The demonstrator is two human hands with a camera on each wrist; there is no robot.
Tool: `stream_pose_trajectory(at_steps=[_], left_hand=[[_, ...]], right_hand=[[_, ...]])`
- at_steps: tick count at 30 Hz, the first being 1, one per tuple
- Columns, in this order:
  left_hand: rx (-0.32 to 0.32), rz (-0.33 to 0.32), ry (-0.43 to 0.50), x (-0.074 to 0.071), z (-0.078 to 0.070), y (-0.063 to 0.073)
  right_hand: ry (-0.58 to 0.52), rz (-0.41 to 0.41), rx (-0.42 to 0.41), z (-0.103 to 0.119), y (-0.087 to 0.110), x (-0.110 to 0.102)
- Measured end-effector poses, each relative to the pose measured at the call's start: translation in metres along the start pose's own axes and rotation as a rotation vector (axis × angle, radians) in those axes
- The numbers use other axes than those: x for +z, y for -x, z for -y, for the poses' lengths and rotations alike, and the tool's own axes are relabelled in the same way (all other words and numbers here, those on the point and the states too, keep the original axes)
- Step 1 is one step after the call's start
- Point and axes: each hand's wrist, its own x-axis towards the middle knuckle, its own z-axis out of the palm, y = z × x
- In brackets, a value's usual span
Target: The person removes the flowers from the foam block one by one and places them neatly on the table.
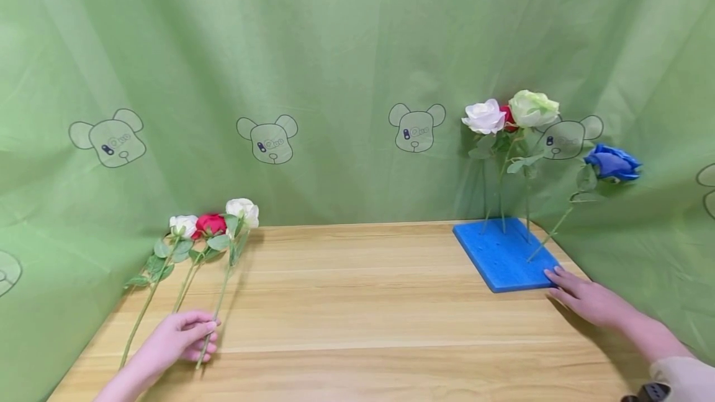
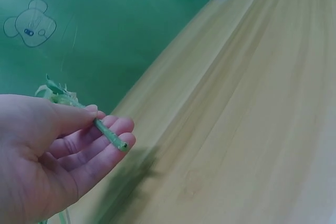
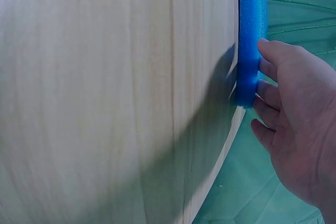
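Observation:
At the lower left of the head view, my left hand (image 1: pixel 177 341) pinches the lower stem of a white rose (image 1: pixel 243 212) between thumb and fingers. In the left wrist view the cut end of that stem (image 2: pixel 111 136) pokes out past the fingertips. A red rose (image 1: pixel 211 224) and another white rose (image 1: pixel 183 226) lie just left of it. Over on the right, my right hand (image 1: pixel 593 303) touches the near right corner of a blue foam board (image 1: pixel 503 268) with extended fingers. The right wrist view shows its thumb and fingers along the foam edge (image 3: pixel 251 40).
A blue rose (image 1: pixel 613 163) leans rightward out of the board. Behind it, a white rose (image 1: pixel 485 116), a red rose (image 1: pixel 508 118) and a pale green rose (image 1: pixel 533 108) stand in the foam. Green curtain (image 1: pixel 346 48) borders the wooden table (image 1: pixel 363 303).

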Motion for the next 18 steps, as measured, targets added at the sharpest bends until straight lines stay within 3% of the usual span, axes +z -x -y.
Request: stream_pose_trajectory(at_steps=[18], left_hand=[[-0.098, -0.011, 0.017, -0.018, 0.010, -0.016]], right_hand=[[-0.003, -0.007, 0.006, -0.002, 0.000, 0.002]])
